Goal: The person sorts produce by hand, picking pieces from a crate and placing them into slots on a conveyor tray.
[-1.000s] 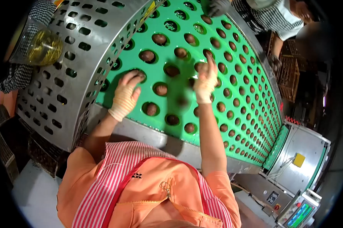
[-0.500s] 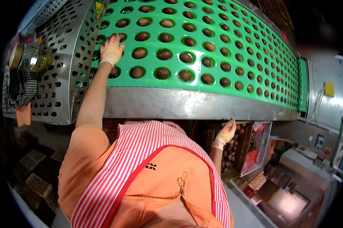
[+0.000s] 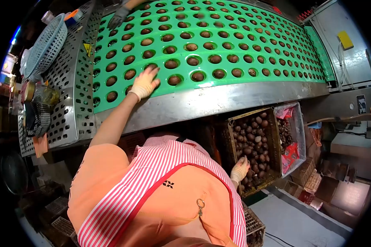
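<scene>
My left hand point(image 3: 146, 83), in a pale wrap from palm to wrist, reaches over the near edge of a green tray belt point(image 3: 185, 87). Its fingers are stretched out beside a round brown piece point(image 3: 151, 66) in one of the holes, and I see nothing gripped. Brown, egg-sized pieces like this sit singly in most of the holes. Lower right, my right hand point(image 3: 240, 168), wrapped the same way, rests at the near left side of a crate point(image 3: 231, 142) full of similar brown pieces point(image 3: 257, 140). Its fingers extend over them, apparently holding nothing.
A metal rim point(image 3: 210, 101) borders the belt on my side. Left stands a perforated metal guard point(image 3: 68, 119) with a blue basket point(image 3: 49, 45). Another person's grey-gloved hand point(image 3: 118, 17) is at the far left of the belt. A lined bin point(image 3: 301, 140) adjoins the crate.
My view has shifted, showing more of the crate. My left hand has come nearer the belt's near edge; my right hand has moved down beside the crate. Another person's gloved hand has appeared.
</scene>
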{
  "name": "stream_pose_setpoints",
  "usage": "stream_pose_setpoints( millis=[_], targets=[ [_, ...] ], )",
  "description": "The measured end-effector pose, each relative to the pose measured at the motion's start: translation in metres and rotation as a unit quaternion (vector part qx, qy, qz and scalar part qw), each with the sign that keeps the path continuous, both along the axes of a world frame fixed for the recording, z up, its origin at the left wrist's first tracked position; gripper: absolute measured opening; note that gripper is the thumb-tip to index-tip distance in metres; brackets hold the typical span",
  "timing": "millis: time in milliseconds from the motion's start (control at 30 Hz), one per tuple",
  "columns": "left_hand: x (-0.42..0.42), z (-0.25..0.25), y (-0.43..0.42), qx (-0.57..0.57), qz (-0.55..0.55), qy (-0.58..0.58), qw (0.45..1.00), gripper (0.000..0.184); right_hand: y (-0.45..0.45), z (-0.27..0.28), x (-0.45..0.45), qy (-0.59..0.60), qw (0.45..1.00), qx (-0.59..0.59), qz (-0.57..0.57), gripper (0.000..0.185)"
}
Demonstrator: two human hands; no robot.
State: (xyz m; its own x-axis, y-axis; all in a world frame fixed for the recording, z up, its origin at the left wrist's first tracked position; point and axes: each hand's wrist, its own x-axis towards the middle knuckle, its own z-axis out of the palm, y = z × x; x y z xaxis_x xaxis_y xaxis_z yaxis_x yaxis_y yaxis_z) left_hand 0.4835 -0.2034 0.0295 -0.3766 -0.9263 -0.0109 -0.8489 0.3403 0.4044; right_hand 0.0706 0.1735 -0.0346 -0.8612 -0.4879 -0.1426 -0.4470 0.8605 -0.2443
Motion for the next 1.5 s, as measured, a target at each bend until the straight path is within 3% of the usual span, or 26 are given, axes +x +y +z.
stream_pose_setpoints(
  millis=[67,200,267,367,467,533,600,700,800,867,933,967,1000,1067,1133,1200,1233,1333,1500],
  targets=[
    [0.014,-0.016,-0.036,-0.123,0.036,0.065,0.99,0.041,-0.002,0.005,0.001,0.005,0.999,-0.033,-0.008,0.037],
    [0.02,-0.018,-0.087,-0.158,0.105,0.035,0.981,0.043,-0.006,0.002,-0.004,-0.016,0.999,-0.023,-0.043,0.036],
    [0.02,-0.032,-0.115,-0.072,0.087,-0.075,0.991,0.043,-0.006,0.004,0.004,0.005,0.999,-0.019,-0.035,0.036],
    [-0.025,0.031,-0.109,0.016,0.105,-0.292,0.95,0.047,-0.013,0.014,0.013,0.025,0.998,-0.025,-0.054,0.037],
    [-0.036,0.029,-0.119,-0.066,-0.048,-0.141,0.987,0.046,-0.015,0.011,0.012,0.018,0.997,-0.007,-0.075,0.039],
    [-0.04,-0.01,-0.144,-0.089,-0.121,-0.013,0.989,0.044,-0.02,0.015,0.015,0.017,0.996,0.004,-0.089,0.039],
    [-0.047,-0.019,-0.164,-0.009,-0.117,-0.019,0.993,0.042,-0.026,0.025,0.022,0.02,0.994,0.014,-0.103,0.039],
    [-0.078,0.011,-0.161,0.028,0.02,-0.148,0.988,0.044,-0.026,0.023,0.021,0.022,0.994,0.03,-0.108,0.039],
    [-0.101,0.01,-0.167,-0.076,-0.012,-0.184,0.98,0.05,-0.03,0.023,0.022,0.04,0.993,0.033,-0.11,0.034],
    [-0.122,0.006,-0.166,-0.114,-0.095,-0.03,0.988,0.064,-0.03,0.023,0.021,0.053,0.992,0.04,-0.104,0.033],
    [-0.147,-0.016,-0.155,-0.085,-0.095,-0.023,0.992,0.074,-0.028,0.021,0.022,0.063,0.992,0.04,-0.103,0.032],
    [-0.152,-0.022,-0.15,0.0,-0.127,-0.06,0.99,0.082,-0.028,0.02,0.021,0.069,0.992,0.035,-0.103,0.032],
    [-0.158,-0.026,-0.14,-0.049,-0.118,-0.107,0.986,0.082,-0.027,0.018,0.02,0.074,0.991,0.028,-0.103,0.031],
    [-0.174,-0.005,-0.131,-0.03,-0.08,-0.167,0.982,0.084,-0.024,0.011,0.017,0.086,0.992,0.029,-0.09,0.03],
    [-0.188,-0.011,-0.137,-0.126,-0.093,-0.099,0.983,0.09,-0.023,0.011,0.018,0.1,0.991,0.025,-0.087,0.03],
    [-0.209,-0.013,-0.148,-0.117,-0.093,-0.096,0.984,0.092,-0.028,0.018,0.018,0.061,0.99,0.044,-0.116,0.031],
    [-0.218,-0.017,-0.153,-0.056,-0.079,-0.106,0.99,0.093,-0.027,0.016,0.017,0.07,0.992,0.029,-0.105,0.032],
    [-0.223,-0.005,-0.147,-0.079,-0.088,-0.122,0.985,0.078,-0.026,0.014,0.013,0.047,0.993,0.011,-0.106,0.031],
    [-0.221,-0.046,-0.174,-0.114,-0.119,-0.199,0.966,0.081,-0.025,0.014,0.013,0.065,0.991,-0.006,-0.116,0.03]
  ],
)
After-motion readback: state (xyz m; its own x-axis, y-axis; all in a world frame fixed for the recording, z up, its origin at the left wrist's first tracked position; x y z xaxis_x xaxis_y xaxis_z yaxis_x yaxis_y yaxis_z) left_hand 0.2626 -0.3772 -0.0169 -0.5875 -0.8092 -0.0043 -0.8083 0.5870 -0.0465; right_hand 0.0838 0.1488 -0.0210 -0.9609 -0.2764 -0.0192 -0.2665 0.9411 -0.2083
